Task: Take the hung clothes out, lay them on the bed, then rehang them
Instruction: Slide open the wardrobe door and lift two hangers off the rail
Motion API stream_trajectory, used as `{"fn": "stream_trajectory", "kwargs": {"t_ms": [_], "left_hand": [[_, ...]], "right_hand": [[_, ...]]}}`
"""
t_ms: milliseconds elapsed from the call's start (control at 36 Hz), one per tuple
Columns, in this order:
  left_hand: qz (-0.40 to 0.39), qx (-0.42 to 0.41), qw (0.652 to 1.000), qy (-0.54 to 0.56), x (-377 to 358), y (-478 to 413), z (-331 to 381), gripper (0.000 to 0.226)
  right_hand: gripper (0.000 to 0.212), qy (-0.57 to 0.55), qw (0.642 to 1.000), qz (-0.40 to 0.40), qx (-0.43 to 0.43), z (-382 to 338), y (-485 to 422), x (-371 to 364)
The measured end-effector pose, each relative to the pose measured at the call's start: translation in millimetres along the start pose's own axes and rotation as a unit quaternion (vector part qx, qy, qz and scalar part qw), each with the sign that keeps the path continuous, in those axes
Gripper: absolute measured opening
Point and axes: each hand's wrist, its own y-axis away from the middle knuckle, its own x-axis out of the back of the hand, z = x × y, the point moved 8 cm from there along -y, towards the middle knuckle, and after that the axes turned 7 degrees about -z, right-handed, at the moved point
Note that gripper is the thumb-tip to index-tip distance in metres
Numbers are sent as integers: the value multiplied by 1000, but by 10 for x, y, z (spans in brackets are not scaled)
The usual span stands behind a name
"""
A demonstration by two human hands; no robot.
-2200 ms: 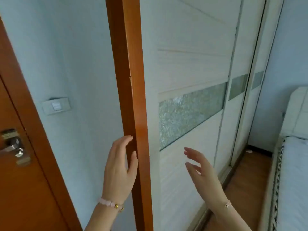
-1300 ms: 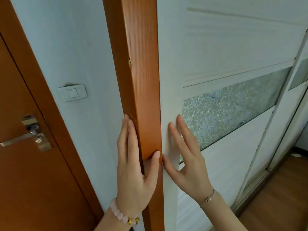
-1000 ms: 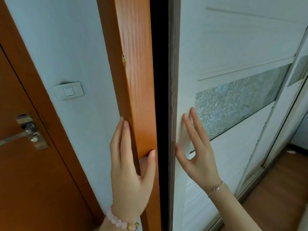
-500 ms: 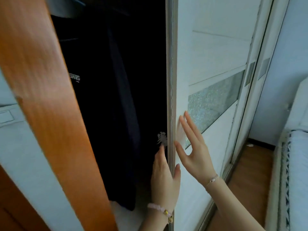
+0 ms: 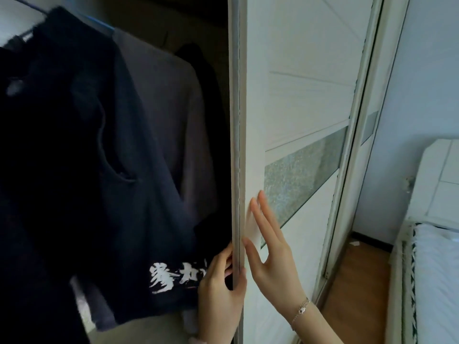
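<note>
Dark clothes [image 5: 104,170] hang crowded in the open wardrobe, a printed hem nearest the door's edge; none is on the bed [image 5: 437,281] at far right yet. The left hand [image 5: 221,291] clamps the sliding door [image 5: 298,95] by its leading edge, fingers curled behind, thumb in front. The right hand [image 5: 270,254] presses flat on the door's face, fingers spread. The risks look plain: fingers wrapped round the edge could be pinched if the door rebounds, and the hem beside them might snag in the frame.
</note>
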Motion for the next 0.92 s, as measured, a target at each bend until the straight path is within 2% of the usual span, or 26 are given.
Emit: {"fn": "stream_trajectory", "kwargs": {"t_ms": [111,222,278,472,556,611,806,917], "left_hand": [[-22,11,1000,-13,-475,-317,-78,59],[-26,26,999,-27,-857,-570,-96,41],[-31,38,999,-23,-1006,-690,-100,38],[-79,24,997,-12,-1483,-1118,-132,41],[-81,8,997,7,-1623,-1254,-121,62],[-83,1,996,14,-1724,-1341,-143,68],[-97,-1,995,34,-2038,-1595,-223,68],[-109,-4,993,43,-2198,-1722,-214,61]], "right_hand": [[75,-10,1000,-7,-24,438,-153,213],[79,4,999,-13,-42,814,-269,370],[77,13,998,-13,-52,979,-325,442],[71,44,995,-26,-80,1475,-503,622],[71,37,994,-38,-97,1625,-565,686],[71,43,991,-52,-112,1706,-599,721],[73,58,986,-75,-139,2002,-706,835],[72,52,986,-68,-141,2141,-773,907]]}}
